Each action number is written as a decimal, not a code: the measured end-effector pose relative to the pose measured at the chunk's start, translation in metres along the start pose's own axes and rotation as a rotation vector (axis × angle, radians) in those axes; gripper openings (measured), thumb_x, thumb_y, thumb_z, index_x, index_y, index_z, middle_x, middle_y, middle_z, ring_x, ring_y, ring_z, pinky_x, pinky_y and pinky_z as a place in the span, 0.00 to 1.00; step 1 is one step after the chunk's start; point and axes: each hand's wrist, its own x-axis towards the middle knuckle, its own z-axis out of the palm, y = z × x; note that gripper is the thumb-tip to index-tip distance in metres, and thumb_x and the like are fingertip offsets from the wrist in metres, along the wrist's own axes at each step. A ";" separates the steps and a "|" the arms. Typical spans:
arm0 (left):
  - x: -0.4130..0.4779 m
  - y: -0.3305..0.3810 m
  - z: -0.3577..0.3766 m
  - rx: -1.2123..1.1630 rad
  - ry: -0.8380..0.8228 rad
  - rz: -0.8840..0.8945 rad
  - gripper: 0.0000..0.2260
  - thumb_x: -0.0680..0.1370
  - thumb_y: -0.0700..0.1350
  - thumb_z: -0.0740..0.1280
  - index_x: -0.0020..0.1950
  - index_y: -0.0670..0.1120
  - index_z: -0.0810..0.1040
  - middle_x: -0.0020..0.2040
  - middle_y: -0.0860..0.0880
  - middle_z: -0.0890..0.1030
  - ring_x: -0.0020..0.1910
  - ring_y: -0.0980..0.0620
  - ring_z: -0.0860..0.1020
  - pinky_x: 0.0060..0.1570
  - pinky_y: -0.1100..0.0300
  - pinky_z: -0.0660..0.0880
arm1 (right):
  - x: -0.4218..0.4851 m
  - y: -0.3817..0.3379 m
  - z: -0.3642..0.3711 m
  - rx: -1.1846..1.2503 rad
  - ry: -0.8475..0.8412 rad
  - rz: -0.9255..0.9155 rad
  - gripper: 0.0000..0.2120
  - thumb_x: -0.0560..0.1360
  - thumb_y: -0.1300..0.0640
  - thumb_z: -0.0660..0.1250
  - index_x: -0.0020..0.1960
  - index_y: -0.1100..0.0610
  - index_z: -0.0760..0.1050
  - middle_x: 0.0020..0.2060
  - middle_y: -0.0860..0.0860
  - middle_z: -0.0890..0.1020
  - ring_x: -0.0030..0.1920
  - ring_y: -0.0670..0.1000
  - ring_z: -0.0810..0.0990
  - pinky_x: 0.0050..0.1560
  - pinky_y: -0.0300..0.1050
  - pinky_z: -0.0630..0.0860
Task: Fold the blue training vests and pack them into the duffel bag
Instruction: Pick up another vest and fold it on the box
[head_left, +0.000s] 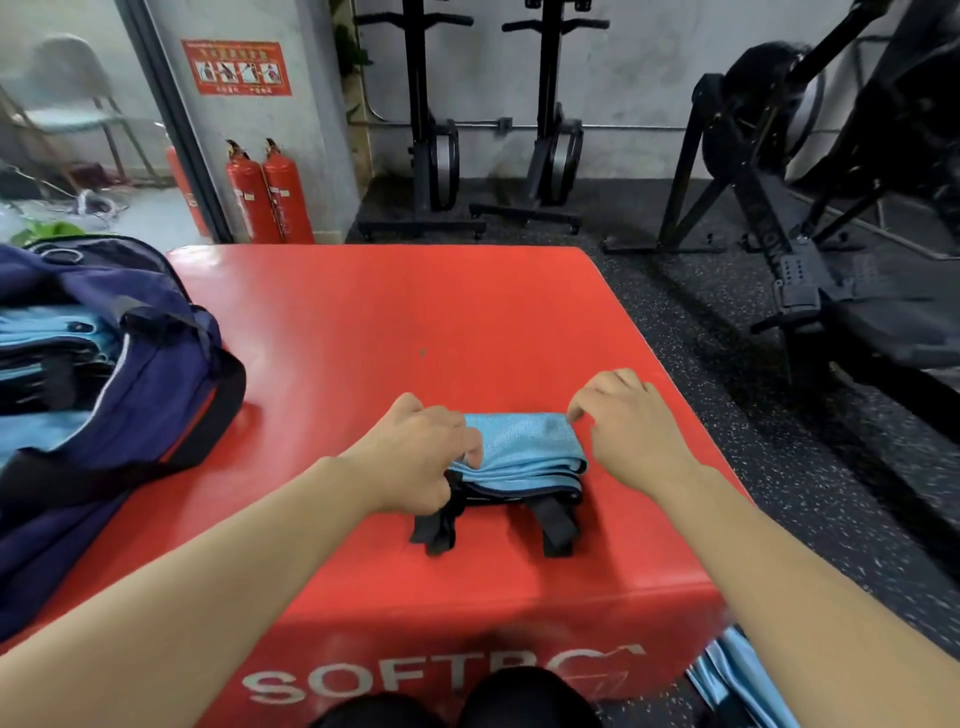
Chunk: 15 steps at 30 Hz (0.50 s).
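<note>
The folded light-blue fabric training vest (524, 452) lies on the red padded surface (389, 312), with its black straps (558, 525) trailing toward the person. It looks light, soft and slippery, and is best lifted by both side edges. The left hand (415, 457) curls its fingers round the left edge. The right hand (628, 421) touches the far right corner with curled fingers, though I cannot tell whether it grips. The open navy fabric duffel bag (156, 395) at left holds stacked folded blue vests (47, 332).
</note>
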 end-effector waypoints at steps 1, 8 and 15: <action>-0.002 0.001 -0.004 -0.073 0.009 -0.024 0.16 0.67 0.45 0.63 0.53 0.57 0.75 0.48 0.59 0.75 0.49 0.60 0.72 0.56 0.57 0.63 | 0.004 -0.007 -0.005 0.043 -0.007 0.038 0.14 0.71 0.64 0.59 0.49 0.52 0.80 0.50 0.51 0.80 0.56 0.57 0.74 0.50 0.50 0.66; 0.046 0.018 -0.008 -0.561 0.133 -0.460 0.16 0.82 0.46 0.56 0.68 0.48 0.74 0.60 0.50 0.79 0.62 0.47 0.74 0.67 0.51 0.66 | 0.006 -0.054 0.017 0.077 -0.369 0.150 0.24 0.83 0.46 0.52 0.77 0.52 0.57 0.77 0.56 0.58 0.78 0.54 0.50 0.75 0.50 0.48; 0.011 0.032 0.061 -0.197 -0.068 -0.401 0.28 0.84 0.55 0.44 0.80 0.44 0.42 0.80 0.46 0.42 0.79 0.48 0.39 0.77 0.49 0.42 | -0.035 -0.077 0.038 0.043 -0.512 0.170 0.30 0.81 0.39 0.37 0.80 0.49 0.40 0.78 0.55 0.38 0.78 0.54 0.35 0.77 0.52 0.39</action>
